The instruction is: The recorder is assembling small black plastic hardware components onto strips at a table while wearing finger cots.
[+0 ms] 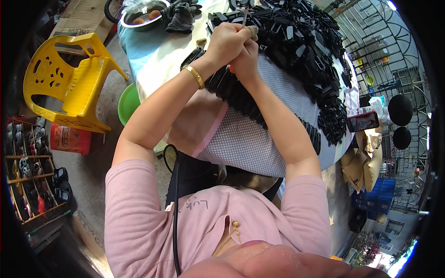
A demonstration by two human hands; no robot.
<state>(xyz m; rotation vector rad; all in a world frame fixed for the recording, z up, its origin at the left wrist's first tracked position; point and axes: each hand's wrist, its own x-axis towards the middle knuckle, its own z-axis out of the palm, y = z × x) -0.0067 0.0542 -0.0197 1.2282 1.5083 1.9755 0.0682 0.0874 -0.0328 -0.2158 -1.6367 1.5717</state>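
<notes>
So you're pressing your left hand (225, 44) against your right hand (245, 61) above the cloth-covered table (243, 144), can't tell which one's pinching that thin thing (245, 17). Black pieces (296, 51) are lying heaped toward the surface's far and right edges.

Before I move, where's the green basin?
In the head view, left of centre: the green basin sits between the yellow chair and the table.
</notes>
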